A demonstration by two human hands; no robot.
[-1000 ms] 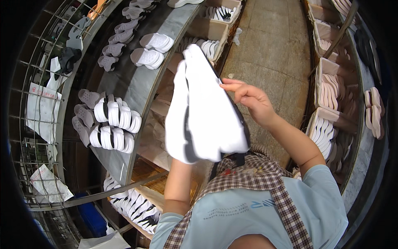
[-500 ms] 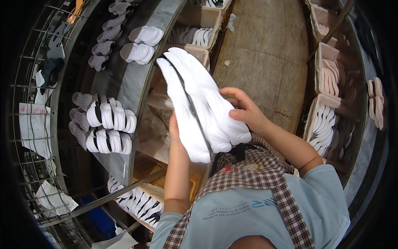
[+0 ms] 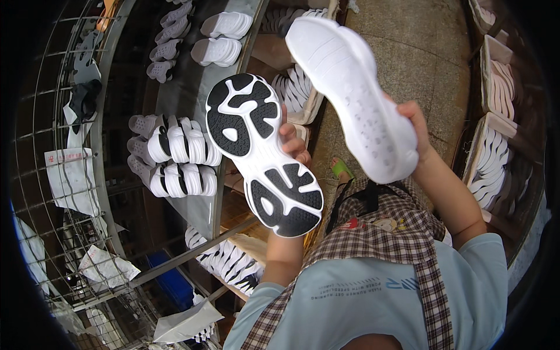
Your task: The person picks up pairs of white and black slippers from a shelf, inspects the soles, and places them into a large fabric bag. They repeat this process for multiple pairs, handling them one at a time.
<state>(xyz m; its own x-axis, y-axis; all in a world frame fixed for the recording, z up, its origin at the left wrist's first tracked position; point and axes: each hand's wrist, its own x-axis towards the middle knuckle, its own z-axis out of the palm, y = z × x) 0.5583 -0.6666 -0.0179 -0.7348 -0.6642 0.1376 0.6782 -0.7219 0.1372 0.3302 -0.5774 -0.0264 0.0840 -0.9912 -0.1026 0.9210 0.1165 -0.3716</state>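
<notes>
My left hand [image 3: 294, 141] is closed on a white shoe sole with black tread [image 3: 262, 154], its patterned underside turned up. Fingers show along the sole's right edge; the rest of that hand is behind it. In my right hand [image 3: 415, 127] is a second shoe sole, plain white [image 3: 359, 96], tilted so its smooth face with small dimples shows. The thumb and part of the palm rest at its right side. The two soles are held apart in front of my chest, with a gap between them.
On the grey metal shelf [image 3: 195, 211] at left stand stacks of white soles [image 3: 184, 143] and more soles [image 3: 224, 38] farther back. Bins of soles [image 3: 499, 76] line the right side. A wire rack with papers [image 3: 73, 181] borders the far left. Concrete floor [image 3: 402, 52] runs between.
The soles were held together on edge; now they are separated, one in each hand. The left one has turned to show its black tread, and the right one has moved up and right.
</notes>
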